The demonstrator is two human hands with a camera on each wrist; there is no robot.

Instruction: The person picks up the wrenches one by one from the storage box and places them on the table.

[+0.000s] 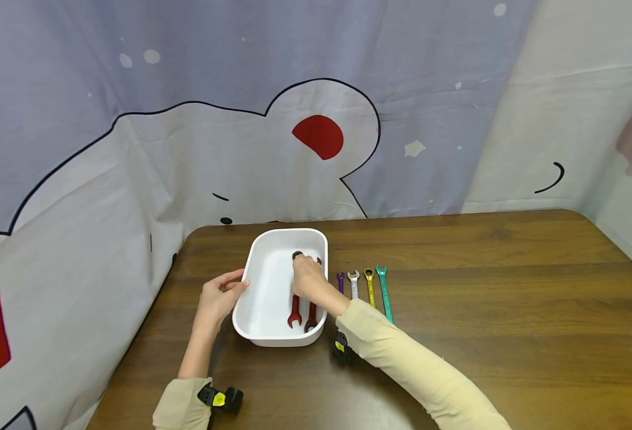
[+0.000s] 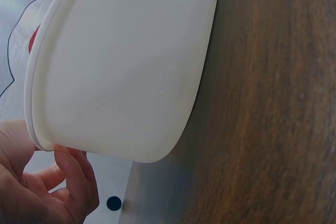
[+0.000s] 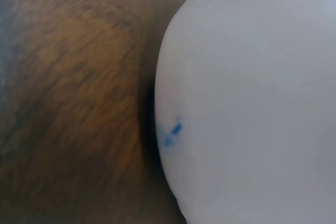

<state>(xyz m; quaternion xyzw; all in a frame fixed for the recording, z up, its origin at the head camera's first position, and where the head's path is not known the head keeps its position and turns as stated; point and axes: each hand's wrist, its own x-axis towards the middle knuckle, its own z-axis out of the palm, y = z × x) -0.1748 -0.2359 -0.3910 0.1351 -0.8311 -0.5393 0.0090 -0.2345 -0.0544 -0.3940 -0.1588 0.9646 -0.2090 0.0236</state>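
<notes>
A white tray (image 1: pixel 262 280) sits on the brown table, and its outer wall (image 2: pixel 121 72) fills the left wrist view. My left hand (image 1: pixel 220 295) holds the tray's left rim with fingertips (image 2: pixel 73 166) against the edge. My right hand (image 1: pixel 307 278) reaches inside the tray and grips two red wrenches (image 1: pixel 301 313), whose open ends point toward me. Their far ends, one with a dark ring, stick out beyond the hand. The right wrist view shows only the tray's blurred outer wall (image 3: pixel 247 103) and wood.
To the right of the tray lies a row of coloured wrenches: purple (image 1: pixel 340 282), silver (image 1: pixel 353 284), gold (image 1: pixel 370 287) and green (image 1: pixel 384 294). A printed cloth hangs behind the table and over its left edge.
</notes>
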